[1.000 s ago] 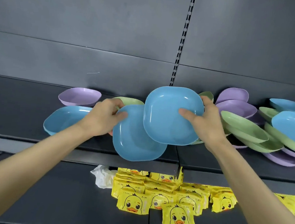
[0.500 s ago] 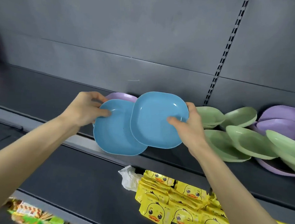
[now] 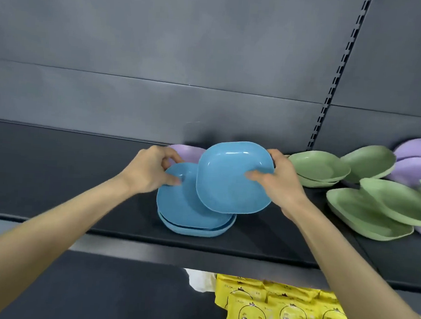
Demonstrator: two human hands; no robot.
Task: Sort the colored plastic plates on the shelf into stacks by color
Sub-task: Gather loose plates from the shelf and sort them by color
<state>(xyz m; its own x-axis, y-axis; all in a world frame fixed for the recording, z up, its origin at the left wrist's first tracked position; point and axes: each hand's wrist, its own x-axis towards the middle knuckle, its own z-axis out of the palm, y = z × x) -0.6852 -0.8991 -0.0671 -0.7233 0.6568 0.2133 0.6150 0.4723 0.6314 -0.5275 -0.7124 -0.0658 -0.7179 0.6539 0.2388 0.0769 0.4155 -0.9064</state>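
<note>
you're on the blue stack [image 3: 192,220] on the shelf [image 3: 51,184]: your left hand [image 3: 150,173] pinches its far-left rim, your right hand [image 3: 277,187] grips a tilted blue plate [image 3: 228,181] just above. next, level and seat it.

The dark shelf [image 3: 52,172] bears a blue plate stack [image 3: 187,220], green plates [image 3: 363,216] and purple plates [image 3: 418,165].

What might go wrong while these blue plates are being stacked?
The right hand grips the tilted blue plate by one edge only, so it might slip. The blue stack gripped by the left hand sits near the front of the shelf; a nudge could tip it off. Loose green plates lie close by.
</note>
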